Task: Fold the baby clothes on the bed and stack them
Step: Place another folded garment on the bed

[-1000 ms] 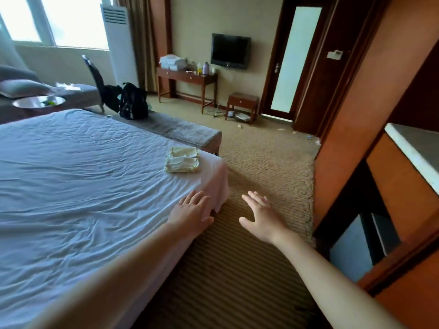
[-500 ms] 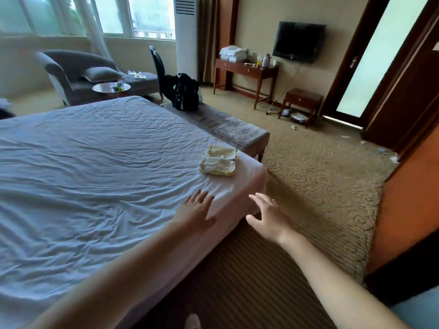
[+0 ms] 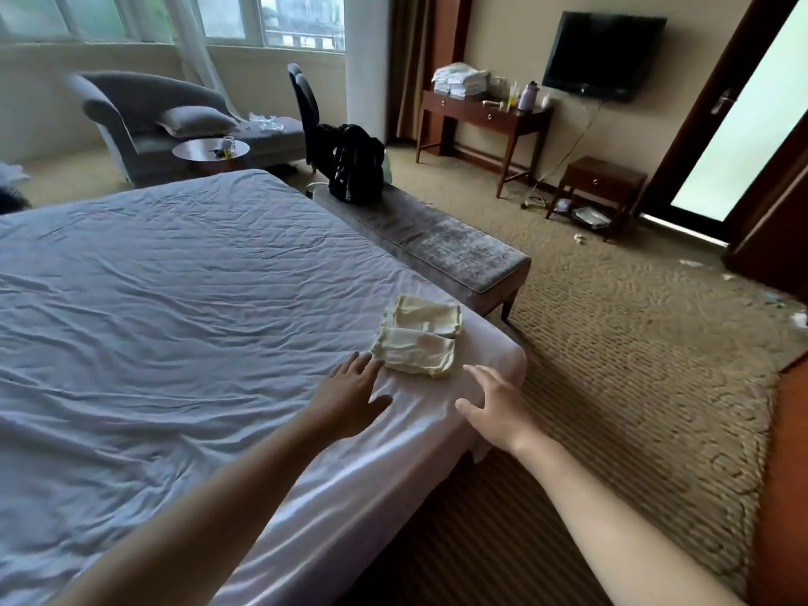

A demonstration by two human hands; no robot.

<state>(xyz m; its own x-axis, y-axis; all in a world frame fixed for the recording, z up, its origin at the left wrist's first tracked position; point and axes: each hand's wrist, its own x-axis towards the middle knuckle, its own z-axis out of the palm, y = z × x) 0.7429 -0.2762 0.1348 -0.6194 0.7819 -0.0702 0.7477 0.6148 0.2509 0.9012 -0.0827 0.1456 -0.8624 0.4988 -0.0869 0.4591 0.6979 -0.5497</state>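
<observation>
Clothes: two pale folded pieces, touching, near the bed's right corner, close to the edge. Left hand spread and empty, fingertips at the near piece; right hand spread and empty, just right of it. Risk, as judged: a careless push could slide them off the corner or undo the folds.

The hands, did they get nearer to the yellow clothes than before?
Yes. Both hands reached forward: the left hand now has its fingertips at the edge of the cream clothes, and the right hand hovers open just beside them. Nothing is grasped yet. The clothes stayed put near the bed corner.
</observation>
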